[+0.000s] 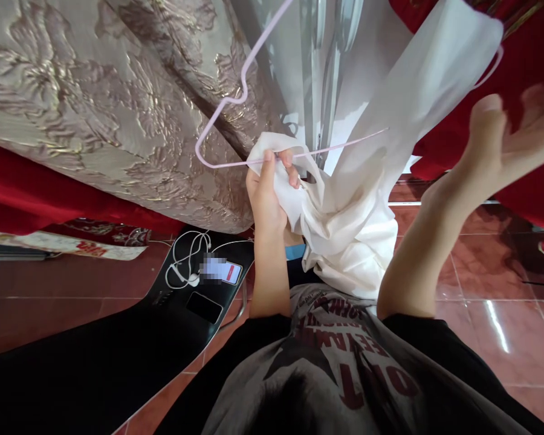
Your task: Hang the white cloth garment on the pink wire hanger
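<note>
While the left hand (269,187) pinches the white garment (358,199) against the lower bar of the thin pink hanger (236,99), right hand (512,139) open and apart, cloth looks light, limp, slippery; hanger springy—best gripped at bar or collar.

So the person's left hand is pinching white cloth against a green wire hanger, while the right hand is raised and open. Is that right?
Not quite: the head view shows the hanger is pale pink, not green. The rest holds: the left hand pinches the white cloth against its lower wire, and the right hand is raised, open and holds nothing.
</note>
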Available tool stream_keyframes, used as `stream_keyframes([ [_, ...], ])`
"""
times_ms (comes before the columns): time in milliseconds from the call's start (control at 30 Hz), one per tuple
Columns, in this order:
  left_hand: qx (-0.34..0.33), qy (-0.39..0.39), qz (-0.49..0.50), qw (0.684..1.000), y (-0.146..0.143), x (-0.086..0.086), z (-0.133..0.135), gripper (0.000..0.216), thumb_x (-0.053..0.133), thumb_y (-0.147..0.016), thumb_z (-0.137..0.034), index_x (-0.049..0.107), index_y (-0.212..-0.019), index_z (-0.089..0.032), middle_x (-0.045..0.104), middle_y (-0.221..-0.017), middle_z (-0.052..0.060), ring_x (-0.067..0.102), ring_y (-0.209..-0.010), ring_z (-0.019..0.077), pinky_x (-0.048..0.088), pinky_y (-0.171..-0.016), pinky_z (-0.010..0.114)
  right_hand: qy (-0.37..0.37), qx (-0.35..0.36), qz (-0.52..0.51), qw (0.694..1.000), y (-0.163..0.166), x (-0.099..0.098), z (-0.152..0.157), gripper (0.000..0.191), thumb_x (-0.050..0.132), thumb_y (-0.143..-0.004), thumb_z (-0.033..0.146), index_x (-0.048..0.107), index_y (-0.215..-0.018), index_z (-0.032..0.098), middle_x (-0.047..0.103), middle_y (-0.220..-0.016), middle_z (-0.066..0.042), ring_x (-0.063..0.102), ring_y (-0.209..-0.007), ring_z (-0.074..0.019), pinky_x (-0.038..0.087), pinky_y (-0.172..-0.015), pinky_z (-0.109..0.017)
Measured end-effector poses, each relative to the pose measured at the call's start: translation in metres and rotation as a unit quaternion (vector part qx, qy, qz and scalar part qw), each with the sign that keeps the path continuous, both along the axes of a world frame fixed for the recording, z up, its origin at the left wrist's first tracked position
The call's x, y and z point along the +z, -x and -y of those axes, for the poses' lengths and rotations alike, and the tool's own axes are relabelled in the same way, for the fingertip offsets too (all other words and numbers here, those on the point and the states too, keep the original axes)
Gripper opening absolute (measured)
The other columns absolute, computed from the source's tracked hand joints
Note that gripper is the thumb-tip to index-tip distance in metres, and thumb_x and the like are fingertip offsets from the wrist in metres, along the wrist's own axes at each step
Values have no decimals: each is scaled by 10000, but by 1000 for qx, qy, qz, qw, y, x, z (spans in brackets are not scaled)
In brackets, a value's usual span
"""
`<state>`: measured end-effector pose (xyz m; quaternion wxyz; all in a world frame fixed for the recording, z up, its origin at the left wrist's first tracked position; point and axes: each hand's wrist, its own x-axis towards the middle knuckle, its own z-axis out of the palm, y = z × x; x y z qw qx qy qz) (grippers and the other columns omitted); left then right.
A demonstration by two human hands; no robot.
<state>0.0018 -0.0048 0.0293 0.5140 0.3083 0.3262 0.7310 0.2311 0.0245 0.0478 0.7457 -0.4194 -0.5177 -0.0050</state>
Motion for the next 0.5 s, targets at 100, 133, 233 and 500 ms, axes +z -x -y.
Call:
stream_keyframes([
  [100, 1, 4, 26, 1000, -2, -3, -3, 359, 449, -1106, -191, 556, -763, -197, 586, -785, 24, 475, -499, 104, 425, -507, 265, 154, 163, -51, 973, -2, -16, -10, 796, 825, -757, 558, 516, -1460, 352, 527, -1540, -7, 559, -1440, -231, 519, -1191, -463],
  [133, 1, 5, 32, 999, -2, -4, -4, 357, 459, -1104, -184, 557, -760, -195, 588, -779, 21, 475, -493, 101, 416, -510, 273, 190, 215, -53, 957, 4, -22, -12, 811, 812, -745, 604, 531, -1431, 275, 587, -1464, -74, 627, -1341, -241, 567, -1120, -480],
  [233, 12, -18, 23, 999, -2, -7, -5, 353, 483, -1107, -213, 557, -762, -188, 584, -770, 11, 463, -479, 93, 391, -500, 268, 213, 208, -36, 954, 25, -33, -14, 558, 770, -782, 609, 657, -1137, 194, 710, -1096, -78, 689, -1009, -203, 604, -942, -447],
  [500, 33, -47, 0, 998, 4, -8, 0, 345, 650, -1036, -386, 584, -755, -198, 556, -777, 8, 419, -476, 93, 381, -489, 253, 228, 43, -60, 971, 34, -36, -6, 200, 632, -885, 341, 580, -747, 206, 576, -716, -40, 498, -668, -125, 424, -653, -321],
])
